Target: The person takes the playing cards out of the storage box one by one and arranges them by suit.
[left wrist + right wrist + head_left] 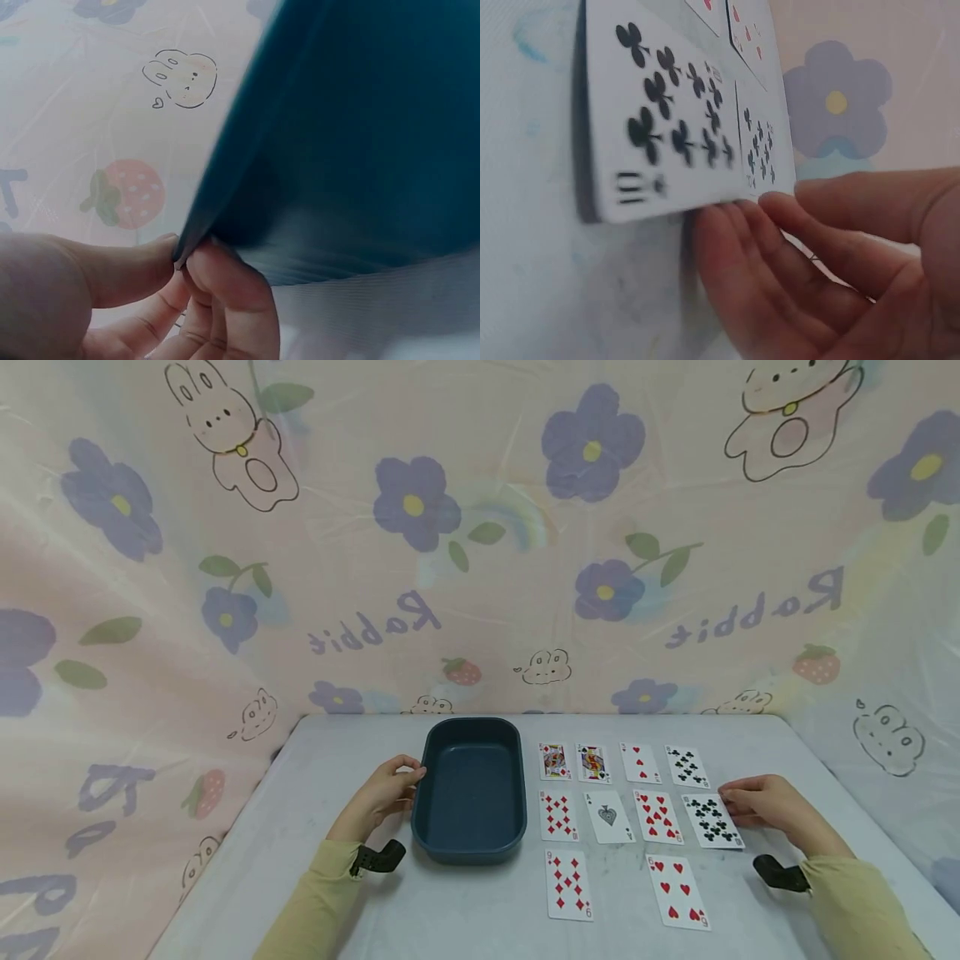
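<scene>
A dark blue oblong tray [471,789] stands empty on the grey table. My left hand [386,793] holds its left rim. In the left wrist view the thumb [112,270] and fingers [225,289] pinch that rim of the tray [360,135]. Several playing cards lie face up to the right of the tray. My right hand [761,802] rests at the right edge of a clubs card [711,820]. In the right wrist view its fingertips [727,232] sit against and slightly under the edge of this card [660,112], with the thumb just above.
The cards lie in three rows, among them an ace of spades [609,817], a nine of diamonds [568,885] and a hearts card [678,891]. A pink flowered curtain [480,527] encloses the table [337,893] behind and at both sides.
</scene>
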Action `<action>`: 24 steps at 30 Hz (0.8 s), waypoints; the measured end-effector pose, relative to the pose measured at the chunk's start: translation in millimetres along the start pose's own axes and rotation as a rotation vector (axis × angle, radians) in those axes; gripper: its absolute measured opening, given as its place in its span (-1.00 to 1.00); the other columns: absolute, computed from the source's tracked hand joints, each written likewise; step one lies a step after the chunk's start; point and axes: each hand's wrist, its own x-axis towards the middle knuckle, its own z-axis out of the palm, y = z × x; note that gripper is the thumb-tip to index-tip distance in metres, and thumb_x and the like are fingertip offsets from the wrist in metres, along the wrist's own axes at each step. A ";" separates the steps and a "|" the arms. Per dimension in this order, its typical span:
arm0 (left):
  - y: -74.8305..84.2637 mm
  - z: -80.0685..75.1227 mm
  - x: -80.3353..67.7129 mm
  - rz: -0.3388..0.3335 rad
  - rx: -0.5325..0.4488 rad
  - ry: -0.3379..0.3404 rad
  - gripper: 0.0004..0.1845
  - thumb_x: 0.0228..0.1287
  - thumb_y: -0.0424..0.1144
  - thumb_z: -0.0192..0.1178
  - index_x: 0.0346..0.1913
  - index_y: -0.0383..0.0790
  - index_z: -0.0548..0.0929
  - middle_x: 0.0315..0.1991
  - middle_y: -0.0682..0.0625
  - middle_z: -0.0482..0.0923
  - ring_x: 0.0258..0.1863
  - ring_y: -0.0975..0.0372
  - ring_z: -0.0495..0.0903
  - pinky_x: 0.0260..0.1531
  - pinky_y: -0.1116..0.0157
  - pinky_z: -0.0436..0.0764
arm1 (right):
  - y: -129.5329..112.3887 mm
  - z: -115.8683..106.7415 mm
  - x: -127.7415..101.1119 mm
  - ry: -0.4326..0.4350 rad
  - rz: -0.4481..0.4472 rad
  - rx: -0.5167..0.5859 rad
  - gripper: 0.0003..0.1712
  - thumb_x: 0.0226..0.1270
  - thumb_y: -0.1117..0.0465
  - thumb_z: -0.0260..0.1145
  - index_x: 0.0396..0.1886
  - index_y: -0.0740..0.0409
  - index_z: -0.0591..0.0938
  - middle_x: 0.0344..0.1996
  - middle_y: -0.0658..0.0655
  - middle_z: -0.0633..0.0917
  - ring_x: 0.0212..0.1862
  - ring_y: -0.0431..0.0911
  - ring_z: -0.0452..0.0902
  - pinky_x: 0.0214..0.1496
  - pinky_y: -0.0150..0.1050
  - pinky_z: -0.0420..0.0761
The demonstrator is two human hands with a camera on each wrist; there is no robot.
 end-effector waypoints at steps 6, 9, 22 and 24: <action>0.6 0.8 -1.5 0.021 0.000 -0.015 -0.84 0.38 -0.26 0.14 -0.10 -0.27 0.47 -0.43 -0.07 0.49 -0.51 0.19 0.48 -0.50 0.30 0.50 | 1.3 -0.4 1.8 -0.007 0.003 0.015 -0.59 0.42 0.30 0.10 0.03 0.65 0.43 -0.32 0.15 0.67 -0.32 -0.11 0.59 -0.25 -0.19 0.64; 0.9 0.3 -2.6 0.024 -0.002 -0.021 -0.83 0.39 -0.26 0.13 -0.09 -0.29 0.46 -0.43 -0.08 0.48 -0.51 0.20 0.48 -0.49 0.30 0.50 | 1.5 0.5 0.5 0.002 -0.002 0.007 -0.59 0.42 0.30 0.09 0.03 0.65 0.43 -0.33 0.14 0.67 -0.33 -0.11 0.59 -0.26 -0.19 0.64; 10.9 -25.1 0.7 0.069 0.148 -0.039 -0.65 0.47 -0.17 0.02 0.08 -0.42 0.45 -0.22 -0.27 0.55 -0.40 0.10 0.62 -0.37 0.22 0.63 | -9.0 -3.7 -4.8 0.070 -0.186 -0.161 -0.51 0.49 0.21 0.03 0.11 0.63 0.37 -0.11 0.47 0.59 -0.17 0.11 0.63 -0.21 -0.15 0.63; 15.2 -33.4 -0.2 0.121 0.224 0.001 -0.63 0.47 -0.17 0.01 0.10 -0.44 0.43 -0.18 -0.33 0.55 -0.38 0.03 0.63 -0.37 0.20 0.64 | -10.9 -6.1 -4.9 0.071 -0.225 -0.239 -0.52 0.47 0.19 0.07 0.09 0.60 0.40 -0.11 0.46 0.59 -0.17 0.15 0.61 -0.22 -0.10 0.63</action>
